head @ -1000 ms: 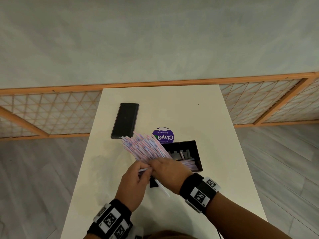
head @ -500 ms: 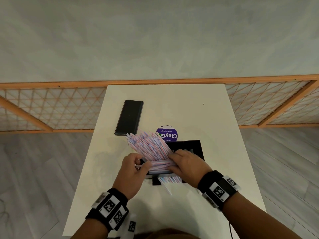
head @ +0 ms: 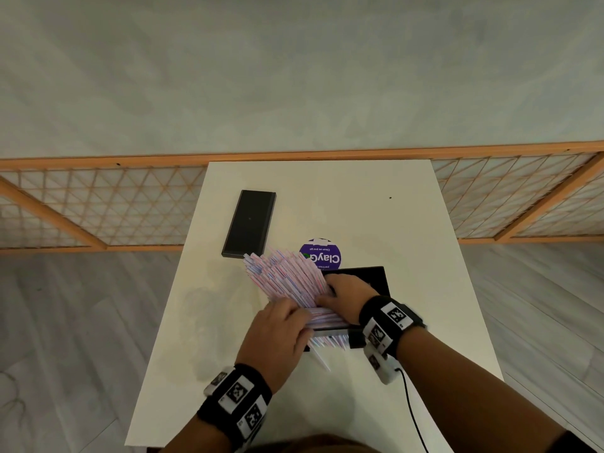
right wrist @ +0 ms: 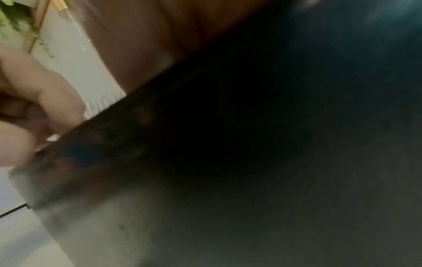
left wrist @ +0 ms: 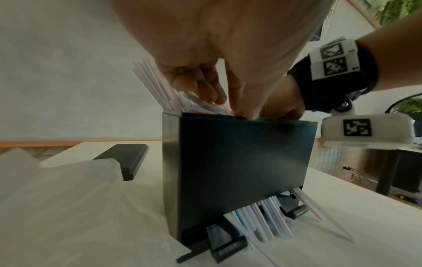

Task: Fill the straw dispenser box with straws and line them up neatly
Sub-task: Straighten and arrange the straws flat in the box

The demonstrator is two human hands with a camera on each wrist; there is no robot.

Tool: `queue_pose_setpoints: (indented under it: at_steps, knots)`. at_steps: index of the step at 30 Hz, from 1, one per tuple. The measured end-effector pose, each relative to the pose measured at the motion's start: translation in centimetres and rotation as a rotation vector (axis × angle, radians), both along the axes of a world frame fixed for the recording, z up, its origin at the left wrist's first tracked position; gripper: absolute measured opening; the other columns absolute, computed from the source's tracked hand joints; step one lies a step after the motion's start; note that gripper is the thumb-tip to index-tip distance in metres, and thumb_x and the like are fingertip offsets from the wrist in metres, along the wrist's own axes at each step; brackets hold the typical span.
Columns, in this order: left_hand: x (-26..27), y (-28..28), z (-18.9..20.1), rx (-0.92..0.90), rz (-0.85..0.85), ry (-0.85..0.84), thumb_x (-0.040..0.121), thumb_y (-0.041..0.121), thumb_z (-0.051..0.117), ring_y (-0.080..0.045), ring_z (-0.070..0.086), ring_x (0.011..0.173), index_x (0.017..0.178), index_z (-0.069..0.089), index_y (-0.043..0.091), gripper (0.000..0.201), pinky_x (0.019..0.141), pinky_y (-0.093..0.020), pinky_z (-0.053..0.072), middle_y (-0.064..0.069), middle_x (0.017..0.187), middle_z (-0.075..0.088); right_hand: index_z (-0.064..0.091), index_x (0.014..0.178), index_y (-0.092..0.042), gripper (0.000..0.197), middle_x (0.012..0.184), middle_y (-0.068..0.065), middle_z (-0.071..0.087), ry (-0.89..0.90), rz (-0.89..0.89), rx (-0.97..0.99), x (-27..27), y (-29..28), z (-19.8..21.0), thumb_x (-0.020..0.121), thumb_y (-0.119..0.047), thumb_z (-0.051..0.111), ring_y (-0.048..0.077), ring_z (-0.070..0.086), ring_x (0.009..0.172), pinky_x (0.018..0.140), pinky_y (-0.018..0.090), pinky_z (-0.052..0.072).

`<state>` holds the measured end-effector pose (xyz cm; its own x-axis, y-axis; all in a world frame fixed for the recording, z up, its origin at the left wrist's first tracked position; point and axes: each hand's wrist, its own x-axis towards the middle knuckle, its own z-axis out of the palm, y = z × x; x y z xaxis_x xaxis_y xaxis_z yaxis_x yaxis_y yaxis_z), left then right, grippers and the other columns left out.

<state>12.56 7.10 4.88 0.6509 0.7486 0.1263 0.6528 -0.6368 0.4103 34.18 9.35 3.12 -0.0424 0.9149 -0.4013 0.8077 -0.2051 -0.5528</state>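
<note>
Loading step: my left hand point(head: 277, 335) and right hand point(head: 346, 297) both pinch the fanned pink-and-white paper-wrapped straws point(head: 287, 279) into the black rectangular dispenser box point(left wrist: 239, 162); next, I reckon, lay them flat.

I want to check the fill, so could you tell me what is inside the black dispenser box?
Striped straws fan from the dispenser box top; both hands cover the interior.
</note>
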Motion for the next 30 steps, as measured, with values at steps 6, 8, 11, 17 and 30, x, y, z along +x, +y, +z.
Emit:
queue_pose_setpoints:
  at_steps: [6, 8, 11, 17, 30]
  knots:
    - [0.4, 0.7, -0.2, -0.134, 0.01, -0.004, 0.102, 0.039, 0.043, -0.012, 0.055, 0.089, 0.099, 0.072, 0.026, 0.033, 0.082, -0.031, 0.052, 0.008, 0.099, 0.061, 0.056, 0.093, -0.018, 0.018, 0.09, 0.0, 0.065, 0.006, -0.025, 0.14, 1.6, -0.4, 1.7, 0.099, -0.035, 0.057, 0.023, 0.059, 0.084, 0.075, 0.036, 0.046]
    - [0.5, 1.0, 0.1, -0.205, 0.034, -0.033, 0.103, 0.041, 0.043, -0.009, 0.054, 0.088, 0.097, 0.071, 0.025, 0.033, 0.082, -0.03, 0.051, 0.009, 0.096, 0.06, 0.057, 0.096, -0.017, 0.017, 0.086, -0.002, 0.063, 0.037, -0.063, 0.204, 2.2, -0.8, 3.0, 0.101, -0.033, 0.056, 0.02, 0.056, 0.079, 0.069, 0.032, 0.039]
    - [0.3, 1.5, 0.3, -0.275, 0.09, -0.108, 0.1, 0.038, 0.054, -0.005, 0.053, 0.084, 0.092, 0.068, 0.026, 0.02, 0.079, -0.029, 0.05, 0.014, 0.092, 0.055, 0.061, 0.105, -0.019, 0.016, 0.081, -0.006, 0.061, 0.072, -0.094, 0.331, 2.8, -1.2, 5.9, 0.102, -0.033, 0.056, 0.016, 0.054, 0.074, 0.065, 0.031, 0.036]
    - [0.1, 2.0, 0.2, -0.376, 0.168, -0.186, 0.097, 0.032, 0.063, -0.004, 0.059, 0.093, 0.102, 0.068, 0.026, 0.008, 0.086, -0.032, 0.054, 0.014, 0.099, 0.058, 0.055, 0.111, -0.016, 0.022, 0.091, 0.003, 0.064, 0.072, 0.002, 0.451, 2.5, -1.3, 11.6, 0.106, -0.036, 0.047, 0.024, 0.059, 0.079, 0.07, 0.041, 0.046]
    - [-1.4, 1.8, 0.8, -0.455, 0.506, -0.308, 0.098, 0.017, 0.062, -0.004, 0.067, 0.087, 0.11, 0.068, 0.024, 0.015, 0.073, -0.017, 0.049, 0.007, 0.1, 0.072, 0.045, 0.12, -0.016, 0.024, 0.115, 0.008, 0.058, -0.281, 0.384, 0.224, -3.0, -1.9, 7.1, 0.097, -0.011, 0.047, 0.032, 0.06, 0.098, 0.078, 0.044, 0.05]
